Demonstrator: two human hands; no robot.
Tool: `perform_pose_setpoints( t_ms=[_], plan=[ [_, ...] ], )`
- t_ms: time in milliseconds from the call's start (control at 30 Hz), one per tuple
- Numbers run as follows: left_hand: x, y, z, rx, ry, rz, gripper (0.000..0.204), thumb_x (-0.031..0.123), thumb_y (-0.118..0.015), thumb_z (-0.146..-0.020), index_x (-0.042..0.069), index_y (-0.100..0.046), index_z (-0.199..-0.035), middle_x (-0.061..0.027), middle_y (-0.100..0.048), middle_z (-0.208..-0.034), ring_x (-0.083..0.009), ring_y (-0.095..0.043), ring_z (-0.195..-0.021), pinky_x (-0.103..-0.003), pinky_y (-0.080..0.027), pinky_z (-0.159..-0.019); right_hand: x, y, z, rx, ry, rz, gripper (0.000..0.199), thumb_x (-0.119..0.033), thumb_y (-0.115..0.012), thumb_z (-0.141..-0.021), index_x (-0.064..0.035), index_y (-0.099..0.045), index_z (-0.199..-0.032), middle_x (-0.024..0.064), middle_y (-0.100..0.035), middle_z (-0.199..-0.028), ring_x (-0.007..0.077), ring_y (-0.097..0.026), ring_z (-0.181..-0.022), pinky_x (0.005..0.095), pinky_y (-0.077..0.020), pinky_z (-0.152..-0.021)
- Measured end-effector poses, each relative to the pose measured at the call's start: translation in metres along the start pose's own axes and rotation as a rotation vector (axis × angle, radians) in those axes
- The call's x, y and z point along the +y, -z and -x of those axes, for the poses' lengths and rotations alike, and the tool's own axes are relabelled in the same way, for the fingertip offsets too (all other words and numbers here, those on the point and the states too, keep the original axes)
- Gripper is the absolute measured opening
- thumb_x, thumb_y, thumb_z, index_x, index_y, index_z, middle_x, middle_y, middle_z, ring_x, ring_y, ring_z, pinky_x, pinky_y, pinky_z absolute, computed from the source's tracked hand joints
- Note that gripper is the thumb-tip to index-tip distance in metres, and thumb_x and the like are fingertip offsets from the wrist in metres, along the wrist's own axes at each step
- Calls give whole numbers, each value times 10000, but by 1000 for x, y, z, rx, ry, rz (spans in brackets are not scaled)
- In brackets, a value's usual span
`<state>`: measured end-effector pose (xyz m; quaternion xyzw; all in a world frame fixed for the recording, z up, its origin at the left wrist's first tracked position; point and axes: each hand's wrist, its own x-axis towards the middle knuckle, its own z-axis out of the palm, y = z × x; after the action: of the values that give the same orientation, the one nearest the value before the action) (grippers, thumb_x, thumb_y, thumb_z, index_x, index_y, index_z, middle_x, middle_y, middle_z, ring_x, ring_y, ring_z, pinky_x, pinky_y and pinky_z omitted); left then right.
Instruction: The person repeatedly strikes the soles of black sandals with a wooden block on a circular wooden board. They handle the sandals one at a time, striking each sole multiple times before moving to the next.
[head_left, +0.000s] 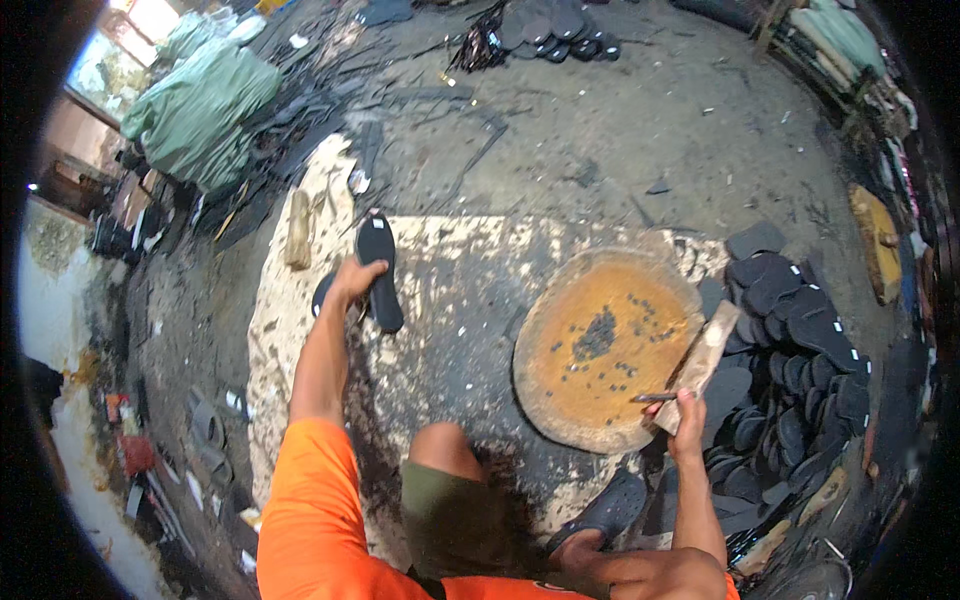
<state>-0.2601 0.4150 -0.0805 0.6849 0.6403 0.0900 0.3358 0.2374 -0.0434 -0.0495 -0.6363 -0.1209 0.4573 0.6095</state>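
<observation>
My left hand (352, 278) grips a black shoe sole (377, 250) with a small white label, above the left part of a worn mat. Another dark rounded piece (321, 292) shows beside that hand, partly hidden by it. My right hand (688, 425) closes round a flat wooden bat (706, 362). A thin dark rod-like tool (654, 398) sticks out of the same hand to the left. This hand is at the right edge of a round wooden block (560, 300), where small black cut bits (598, 335) lie scattered.
Black soles (795, 320) are heaped right of the block. A short wooden stick (298, 230) lies on the mat (450, 235) at left. Green sacks (205, 110) and dark scrap strips sit far left. More soles (550, 25) lie at the back. My clog-shod foot (605, 505) is near the block.
</observation>
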Motion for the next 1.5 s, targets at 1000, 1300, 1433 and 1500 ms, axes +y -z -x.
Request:
perform_pose_setpoints(
  t_ms=[1000,1300,1433,1500],
  plan=[
    [266,-168,187,-40,-840,-120,599,325,-775,-876,186,-572,-1422,-205,-527,-1454,-430,-498,-1328,-492,-414,-1100,-4,-19,2,-92,113,-169,352,-239,-556,-1035,-1,-491,-1286,102,-671,-918,201,-703,-713,332,-597,-666],
    [281,-212,298,-184,-1045,-65,574,343,-812,-831,134,-638,-1338,-182,-586,-1363,-397,-561,-1204,-519,-444,-1013,-50,-4,66,0,182,494,674,-387,-675,-966,56,-430,-1411,263,-645,-1240,323,-635,-1163,421,-481,-1007],
    [283,-231,332,-569,-750,138,393,220,-757,-899,37,-658,-1232,-195,-644,-1186,-343,-665,-1009,-418,-540,-864,-62,-21,76,-83,78,723,748,-427,-710,-947,48,-398,-1434,275,-633,-1263,362,-634,-1194,442,-487,-1007],
    [287,-229,337,-589,-597,215,293,148,-676,-941,29,-647,-1207,-182,-663,-1086,-317,-686,-927,-402,-559,-811,-47,-20,76,-95,174,547,776,-433,-731,-932,44,-392,-1441,275,-631,-1267,362,-639,-1190,441,-490,-1006]
  ],
)
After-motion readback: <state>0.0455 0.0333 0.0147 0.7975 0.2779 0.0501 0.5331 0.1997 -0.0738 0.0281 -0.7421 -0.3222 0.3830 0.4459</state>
